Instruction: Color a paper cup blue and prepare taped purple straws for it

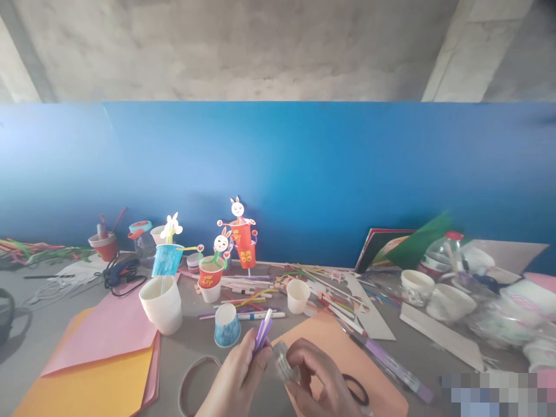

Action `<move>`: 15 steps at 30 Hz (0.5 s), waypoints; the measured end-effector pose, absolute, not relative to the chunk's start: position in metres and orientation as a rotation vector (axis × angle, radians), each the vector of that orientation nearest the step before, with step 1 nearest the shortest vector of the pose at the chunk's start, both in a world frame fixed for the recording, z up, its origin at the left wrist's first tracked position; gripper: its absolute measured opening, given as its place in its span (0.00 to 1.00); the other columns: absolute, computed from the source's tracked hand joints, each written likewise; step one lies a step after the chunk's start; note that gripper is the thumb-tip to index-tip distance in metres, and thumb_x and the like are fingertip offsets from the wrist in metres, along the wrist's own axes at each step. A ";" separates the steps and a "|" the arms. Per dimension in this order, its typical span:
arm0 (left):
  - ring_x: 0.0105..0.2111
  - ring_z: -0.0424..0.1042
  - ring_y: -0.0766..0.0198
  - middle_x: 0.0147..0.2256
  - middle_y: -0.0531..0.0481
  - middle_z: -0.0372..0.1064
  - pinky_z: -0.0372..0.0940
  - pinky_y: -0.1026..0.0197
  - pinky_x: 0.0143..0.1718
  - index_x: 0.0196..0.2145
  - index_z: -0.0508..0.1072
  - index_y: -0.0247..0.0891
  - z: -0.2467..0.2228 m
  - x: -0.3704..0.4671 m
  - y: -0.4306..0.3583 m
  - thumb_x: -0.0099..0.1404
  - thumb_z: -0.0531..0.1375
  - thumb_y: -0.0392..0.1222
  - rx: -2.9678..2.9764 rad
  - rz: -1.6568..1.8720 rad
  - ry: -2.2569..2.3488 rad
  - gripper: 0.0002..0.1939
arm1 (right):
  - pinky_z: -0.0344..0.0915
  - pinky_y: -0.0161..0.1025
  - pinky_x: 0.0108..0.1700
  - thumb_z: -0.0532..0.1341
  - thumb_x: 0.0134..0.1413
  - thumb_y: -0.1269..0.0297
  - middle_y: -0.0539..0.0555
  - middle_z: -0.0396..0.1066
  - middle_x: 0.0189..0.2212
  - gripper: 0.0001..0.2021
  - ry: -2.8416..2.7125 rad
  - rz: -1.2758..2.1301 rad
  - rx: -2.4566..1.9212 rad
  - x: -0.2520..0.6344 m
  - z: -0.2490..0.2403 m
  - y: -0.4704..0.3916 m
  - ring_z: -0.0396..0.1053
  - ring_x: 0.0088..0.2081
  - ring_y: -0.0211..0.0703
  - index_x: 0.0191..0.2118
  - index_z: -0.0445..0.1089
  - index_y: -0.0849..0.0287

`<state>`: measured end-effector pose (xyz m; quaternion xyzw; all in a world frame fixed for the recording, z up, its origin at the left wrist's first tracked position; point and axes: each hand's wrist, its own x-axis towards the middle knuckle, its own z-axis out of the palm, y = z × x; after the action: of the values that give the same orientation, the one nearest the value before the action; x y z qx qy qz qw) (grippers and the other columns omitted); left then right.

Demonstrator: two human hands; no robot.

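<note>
My left hand (243,370), at the lower middle, is closed around a small bundle of purple and white straws (263,330), whose ends stick up past the thumb. Just to its right, my right hand (319,370) pinches what looks like a small roll of clear tape (284,362), slightly blurred. The roll is close to the left fingertips; I cannot tell whether they touch. Beneath the right hand lies an orange paper sheet (377,376), with a black scissor handle (357,389) showing on it. A blue-painted paper cup (227,333) stands upside down beyond the left hand.
Rabbit-topped red cups (241,243) stand by the blue partition (304,174). A blue cup figure (167,260) rises from stacked white cups (163,307). Pink and yellow paper (99,376) lies left. A glue gun (124,273) sits behind; straws, pens and bagged cups (490,324) clutter the right.
</note>
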<state>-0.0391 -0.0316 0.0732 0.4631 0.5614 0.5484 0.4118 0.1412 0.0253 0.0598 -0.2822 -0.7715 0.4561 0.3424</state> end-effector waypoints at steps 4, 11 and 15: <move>0.30 0.66 0.58 0.29 0.49 0.71 0.61 0.62 0.36 0.34 0.72 0.40 0.075 -0.040 -0.029 0.66 0.59 0.53 1.403 1.259 1.519 0.14 | 0.58 0.32 0.28 0.61 0.53 0.65 0.46 0.59 0.29 0.06 -1.996 1.208 -0.775 0.140 0.061 0.024 0.58 0.26 0.36 0.31 0.61 0.53; 0.30 0.66 0.60 0.28 0.50 0.70 0.60 0.63 0.35 0.34 0.73 0.40 0.069 -0.040 -0.028 0.66 0.59 0.54 1.385 1.262 1.571 0.14 | 0.58 0.31 0.27 0.60 0.52 0.67 0.47 0.60 0.30 0.06 -2.007 1.169 -0.784 0.139 0.056 0.025 0.58 0.26 0.36 0.31 0.60 0.53; 0.25 0.58 0.65 0.24 0.54 0.63 0.56 0.66 0.27 0.30 0.71 0.39 0.066 -0.037 -0.029 0.62 0.61 0.61 1.266 1.292 1.488 0.20 | 0.60 0.32 0.29 0.60 0.53 0.66 0.48 0.62 0.31 0.05 -2.040 1.150 -0.801 0.139 0.051 0.028 0.60 0.27 0.37 0.33 0.62 0.54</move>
<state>-0.0374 -0.0288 0.0665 0.4979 0.5853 0.5082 0.3890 0.1394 0.0283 0.0514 -0.3058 -0.7788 0.4391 0.3271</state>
